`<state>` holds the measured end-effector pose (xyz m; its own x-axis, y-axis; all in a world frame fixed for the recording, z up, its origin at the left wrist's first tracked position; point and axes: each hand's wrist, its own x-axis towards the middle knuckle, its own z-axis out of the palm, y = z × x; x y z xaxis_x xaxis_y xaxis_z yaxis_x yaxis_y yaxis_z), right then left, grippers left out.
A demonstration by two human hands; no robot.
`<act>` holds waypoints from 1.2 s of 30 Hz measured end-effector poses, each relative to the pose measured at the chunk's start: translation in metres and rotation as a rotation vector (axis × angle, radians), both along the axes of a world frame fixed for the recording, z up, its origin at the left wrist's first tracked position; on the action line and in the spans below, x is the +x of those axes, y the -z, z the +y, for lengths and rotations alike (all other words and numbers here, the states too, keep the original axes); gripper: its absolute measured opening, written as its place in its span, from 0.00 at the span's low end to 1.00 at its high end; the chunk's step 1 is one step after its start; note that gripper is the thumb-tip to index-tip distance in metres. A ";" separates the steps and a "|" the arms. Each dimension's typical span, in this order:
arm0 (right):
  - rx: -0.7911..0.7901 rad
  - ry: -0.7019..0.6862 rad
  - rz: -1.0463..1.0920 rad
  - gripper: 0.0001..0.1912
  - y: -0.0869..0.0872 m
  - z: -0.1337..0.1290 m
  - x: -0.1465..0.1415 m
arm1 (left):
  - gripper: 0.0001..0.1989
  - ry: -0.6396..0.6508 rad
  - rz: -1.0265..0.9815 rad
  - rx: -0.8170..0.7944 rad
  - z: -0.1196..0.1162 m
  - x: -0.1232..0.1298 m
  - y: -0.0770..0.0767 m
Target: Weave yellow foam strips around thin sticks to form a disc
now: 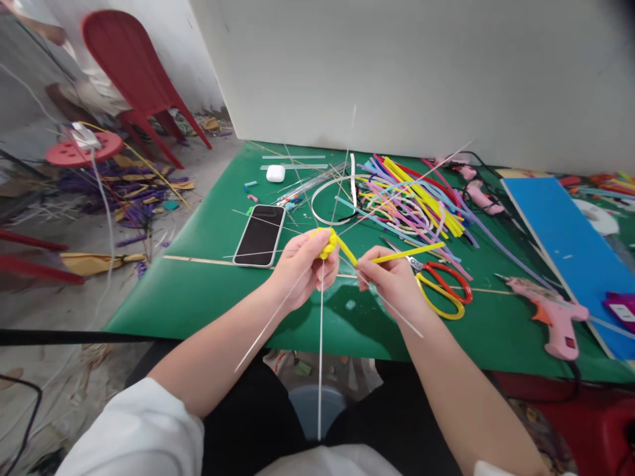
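Note:
Between the thumb and fingers of my left hand [300, 268] is a small yellow woven piece [329, 244]. Thin pale rods [321, 350] fan out from it in several directions, past both forearms and over the table. A yellow strip [414, 252] runs from the woven piece to my right hand [389, 274], which pinches it; its free end sticks out to the right. Just behind my right hand lie scissors [441, 287] with red and yellow handles. A phone [260, 236] rests to the left of my left hand.
On the green table [198, 291] lies a pile of coloured strips [411, 198], with a white earbud case [276, 173] at the back left. A pink glue gun [550, 314] and a blue board [570, 251] are at right. A person sits beyond a red chair [126, 59].

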<state>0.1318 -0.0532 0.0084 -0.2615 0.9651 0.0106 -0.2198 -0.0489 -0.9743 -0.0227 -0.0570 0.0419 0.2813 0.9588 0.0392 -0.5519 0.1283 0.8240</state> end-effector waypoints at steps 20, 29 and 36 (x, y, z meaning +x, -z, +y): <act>-0.213 0.136 0.169 0.10 0.008 0.014 0.009 | 0.11 0.013 0.219 0.045 0.006 0.001 0.016; -0.414 -0.195 0.018 0.24 0.004 0.011 0.011 | 0.11 -0.077 0.374 0.075 0.006 0.001 0.020; 0.426 0.308 -0.474 0.07 -0.023 -0.004 0.016 | 0.10 -0.069 0.339 -0.012 0.007 0.008 0.025</act>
